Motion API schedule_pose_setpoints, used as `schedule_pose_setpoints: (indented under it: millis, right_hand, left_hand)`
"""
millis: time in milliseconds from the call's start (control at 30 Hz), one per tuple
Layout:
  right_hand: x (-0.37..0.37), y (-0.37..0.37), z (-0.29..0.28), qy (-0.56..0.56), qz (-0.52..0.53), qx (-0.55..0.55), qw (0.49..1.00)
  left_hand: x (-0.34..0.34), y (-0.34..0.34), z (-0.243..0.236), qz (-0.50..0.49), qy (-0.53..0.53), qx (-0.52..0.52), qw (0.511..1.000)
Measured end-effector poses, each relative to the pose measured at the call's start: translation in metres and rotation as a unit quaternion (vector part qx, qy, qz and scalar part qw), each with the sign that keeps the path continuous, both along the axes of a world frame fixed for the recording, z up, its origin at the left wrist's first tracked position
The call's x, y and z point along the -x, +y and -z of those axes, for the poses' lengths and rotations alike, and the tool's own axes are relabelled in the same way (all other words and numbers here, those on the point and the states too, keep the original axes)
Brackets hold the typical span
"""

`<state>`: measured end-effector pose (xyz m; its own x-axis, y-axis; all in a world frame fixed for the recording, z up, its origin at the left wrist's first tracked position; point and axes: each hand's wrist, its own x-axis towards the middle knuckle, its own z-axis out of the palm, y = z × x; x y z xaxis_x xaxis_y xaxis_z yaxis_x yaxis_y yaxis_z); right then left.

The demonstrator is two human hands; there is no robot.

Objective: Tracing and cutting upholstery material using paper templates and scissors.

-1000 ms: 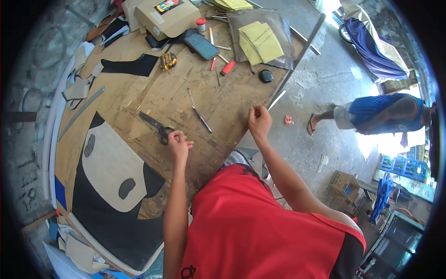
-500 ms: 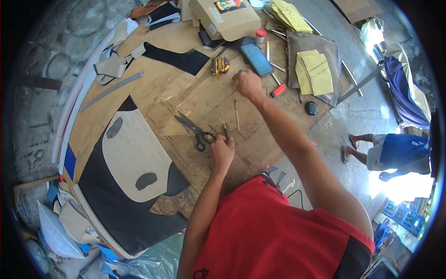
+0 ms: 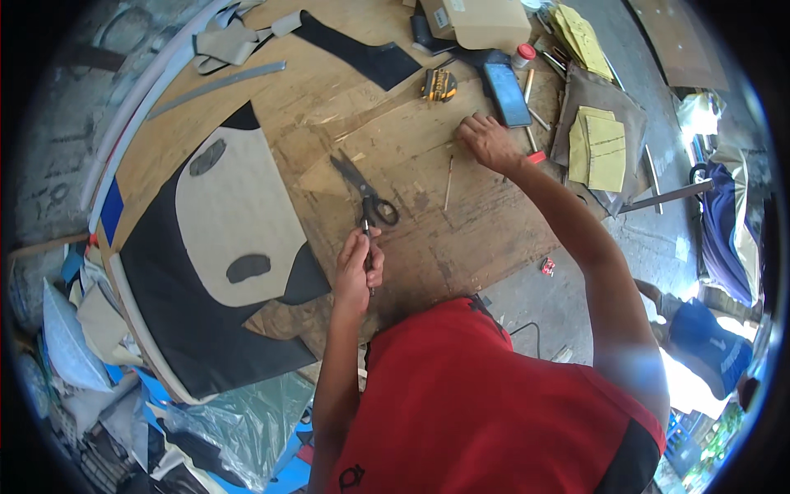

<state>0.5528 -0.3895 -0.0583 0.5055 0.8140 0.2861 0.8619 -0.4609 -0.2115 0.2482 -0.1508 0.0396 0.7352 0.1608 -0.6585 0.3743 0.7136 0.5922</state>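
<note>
My left hand (image 3: pixel 358 272) grips a dark pen (image 3: pixel 366 235) upright, just below the black scissors (image 3: pixel 364 189) on the plywood tabletop (image 3: pixel 428 247). My right hand (image 3: pixel 485 144) rests on the wood with fingers loosely bent and apart, just below a phone (image 3: pixel 507 95). A thin pencil-like stick (image 3: pixel 448 181) lies between my hands. Left of the scissors lies a pale panel (image 3: pixel 230 214) with two dark oval patches, on black material (image 3: pixel 164 321). A red block-like piece (image 3: pixel 536 156) and a yellow-black tape measure (image 3: pixel 439 85) lie near my right hand.
Yellow papers (image 3: pixel 599 148) sit on a grey pad at right. A cardboard box (image 3: pixel 477 18) is at the back. Scrap material and plastic sheeting (image 3: pixel 247 428) are piled lower left. A person in blue (image 3: pixel 704 337) is on the floor area at right, beside a covered object (image 3: pixel 724 222).
My left hand has picked up the pen. My right hand has moved from the table's right edge up toward the phone. The view has turned, and the person in blue appears lower right.
</note>
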Motion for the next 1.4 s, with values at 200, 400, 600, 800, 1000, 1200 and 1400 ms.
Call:
schedule_pose_setpoints:
  millis: [200,400,600,800,1000,1200,1400]
  right_hand:
    - [0.118,0.074,-0.093,0.485,0.072,-0.299,0.818]
    - [0.215,0.091,-0.147,0.657,-0.026,-0.303,0.690]
    - [0.233,0.085,-0.144,0.615,-0.108,-0.310,0.717]
    - [0.229,0.068,-0.151,0.645,0.032,-0.290,0.706]
    - [0.245,0.054,-0.114,0.692,0.055,-0.310,0.649]
    - [0.282,0.063,-0.082,0.740,0.082,-0.269,0.610]
    - [0.321,0.118,-0.084,0.799,0.043,-0.194,0.568]
  left_hand:
    - [0.012,-0.012,-0.037,-0.003,-0.096,-0.021,0.995]
    - [0.037,-0.031,-0.080,-0.006,-0.115,-0.097,0.989]
    - [0.070,-0.035,-0.087,0.036,-0.090,-0.091,0.991]
    - [0.117,-0.024,-0.053,-0.023,-0.074,-0.068,0.995]
    - [0.190,-0.024,-0.020,-0.184,-0.107,0.077,0.974]
    - [0.237,-0.055,-0.004,-0.312,-0.145,0.160,0.925]
    - [0.260,-0.071,-0.022,-0.387,-0.126,0.086,0.909]
